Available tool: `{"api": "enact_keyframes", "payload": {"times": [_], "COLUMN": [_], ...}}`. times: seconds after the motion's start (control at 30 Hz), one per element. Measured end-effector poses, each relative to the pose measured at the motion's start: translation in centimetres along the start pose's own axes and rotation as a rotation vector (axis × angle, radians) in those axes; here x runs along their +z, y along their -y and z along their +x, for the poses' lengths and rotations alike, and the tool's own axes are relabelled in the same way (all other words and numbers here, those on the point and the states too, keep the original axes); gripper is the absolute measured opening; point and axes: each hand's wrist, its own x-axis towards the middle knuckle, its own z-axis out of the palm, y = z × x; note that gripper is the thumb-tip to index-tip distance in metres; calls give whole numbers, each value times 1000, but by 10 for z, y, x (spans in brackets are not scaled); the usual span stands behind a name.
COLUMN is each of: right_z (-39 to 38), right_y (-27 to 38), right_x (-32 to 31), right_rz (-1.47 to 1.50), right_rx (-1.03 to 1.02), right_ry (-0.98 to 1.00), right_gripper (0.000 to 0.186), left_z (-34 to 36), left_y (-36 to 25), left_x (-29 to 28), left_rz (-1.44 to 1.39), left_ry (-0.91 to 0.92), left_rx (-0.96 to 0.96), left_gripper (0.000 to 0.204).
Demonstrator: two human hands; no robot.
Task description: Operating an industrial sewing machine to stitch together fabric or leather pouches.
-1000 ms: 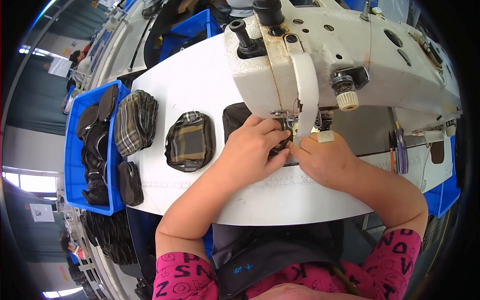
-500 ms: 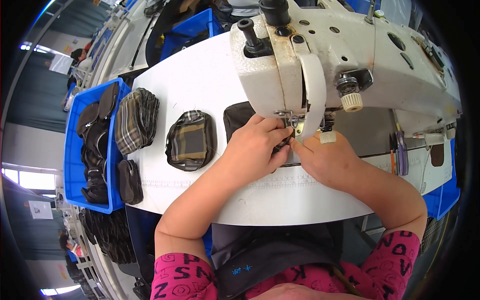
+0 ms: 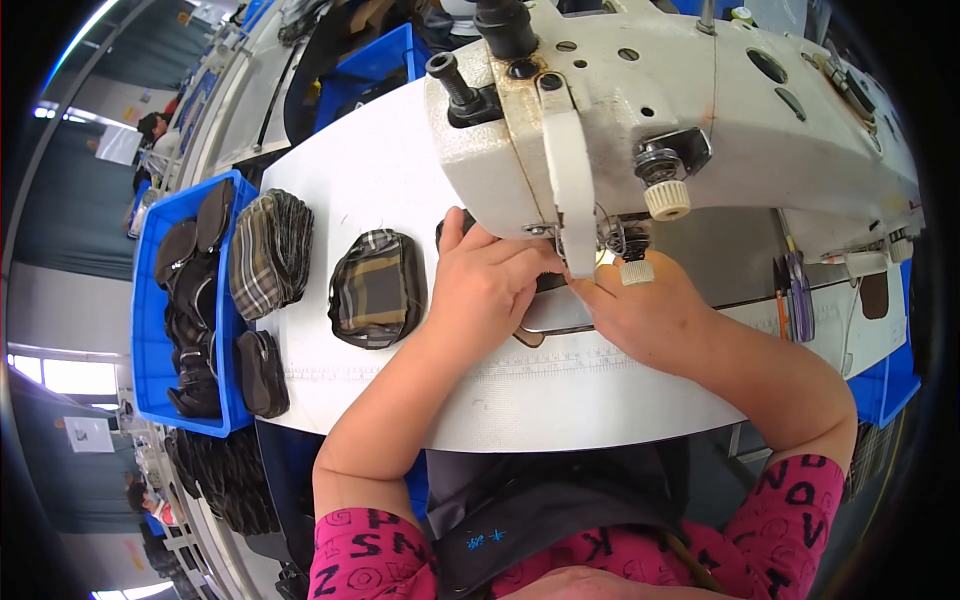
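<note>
A white sewing machine (image 3: 700, 110) stands over the table, and both my hands meet below its head by the presser foot. My left hand (image 3: 482, 287) is closed on a dark fabric piece (image 3: 549, 282), its fingertips close to the needle area. Most of this piece is hidden under the hand and the machine head; a small brown edge shows below my thumb. From the right, my right hand (image 3: 645, 310) pinches the piece's edge beside the presser foot, its fingertips partly covered by the machine.
A plaid pouch-shaped piece (image 3: 376, 290) lies left of my forearm. Beyond it are a stack of plaid pieces (image 3: 270, 252), a dark pouch (image 3: 262, 373) and a blue bin (image 3: 240, 405) holding dark pieces. Purple-handled snips (image 3: 801, 300) lie right of the machine bed.
My left hand has shifted left with the dark fabric, with its thumb drawn in. A brown edge now shows below it. My right hand stays by the presser foot. The view has shifted slightly.
</note>
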Motion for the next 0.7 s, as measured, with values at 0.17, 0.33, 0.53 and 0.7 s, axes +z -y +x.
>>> {"api": "enact_keyframes", "payload": {"times": [0.17, 0.33, 0.53, 0.7], "right_z": [-1, 1, 2, 3], "right_y": [-1, -1, -2, -3], "right_x": [3, 8, 8, 10], "right_rz": [33, 43, 52, 71], "right_rx": [30, 68, 55, 6], "right_ry": [-33, -85, -83, -113], "right_gripper": [28, 13, 12, 20], "left_z": [10, 8, 8, 7], "left_y": [-19, -11, -10, -20], "left_x": [-8, 2, -1, 3], "left_rz": [167, -5, -176, -131], "left_ry": [37, 46, 123, 143], "left_rx": [22, -9, -53, -84], "left_gripper": [26, 26, 25, 36]}}
